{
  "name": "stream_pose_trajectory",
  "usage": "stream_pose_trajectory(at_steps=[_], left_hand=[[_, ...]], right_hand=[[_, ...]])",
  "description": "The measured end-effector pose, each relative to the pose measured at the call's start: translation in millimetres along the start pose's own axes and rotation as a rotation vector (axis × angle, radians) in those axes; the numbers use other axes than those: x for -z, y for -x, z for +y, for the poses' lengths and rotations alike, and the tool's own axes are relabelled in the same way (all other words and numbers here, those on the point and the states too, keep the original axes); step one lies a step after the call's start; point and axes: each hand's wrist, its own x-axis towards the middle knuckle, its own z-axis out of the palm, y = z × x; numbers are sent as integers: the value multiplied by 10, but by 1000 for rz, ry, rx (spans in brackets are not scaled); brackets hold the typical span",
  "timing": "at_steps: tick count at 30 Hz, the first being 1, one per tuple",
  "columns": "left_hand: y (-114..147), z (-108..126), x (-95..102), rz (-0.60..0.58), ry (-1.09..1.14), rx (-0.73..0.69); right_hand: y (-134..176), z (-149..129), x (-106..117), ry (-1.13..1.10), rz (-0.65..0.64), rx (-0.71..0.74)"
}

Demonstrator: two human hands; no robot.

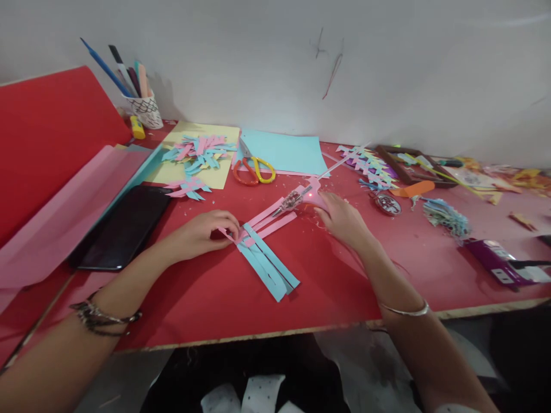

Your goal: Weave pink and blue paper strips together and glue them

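My left hand (210, 232) is closed with fingertips pinching the left end of a woven piece of pink paper strips (271, 226) and blue paper strips (269, 264). The blue strips spread toward the front edge of the table, while the pink ones point to the back right. In my right hand (342, 221) is a pink hot glue gun (313, 196), its small light glowing red. A clear glue stick (340, 165) sticks out of its back. The metal nozzle aims down and left, over the pink strips; whether it touches them I cannot tell.
Scissors (253, 169) lie behind the strips, by a blue sheet (284, 152). Folded paper pieces (200, 152) rest on a yellow sheet (219, 179). A black phone (123, 229) is left of my left hand. A purple power strip (495, 261) and a brown tray (415, 166) are right.
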Motion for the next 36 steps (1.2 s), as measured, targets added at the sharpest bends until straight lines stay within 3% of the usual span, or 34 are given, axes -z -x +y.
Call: stream_pose_trajectory(at_steps=[30, 33, 36], left_hand=[[0, 15, 10, -9, 10, 20], [4, 16, 14, -13, -4, 25], [8, 14, 8, -12, 8, 24]], right_hand=[[-14, 297, 2, 21, 83, -69], [-31, 371, -5, 20, 117, -125], [-33, 486, 13, 57, 121, -272]])
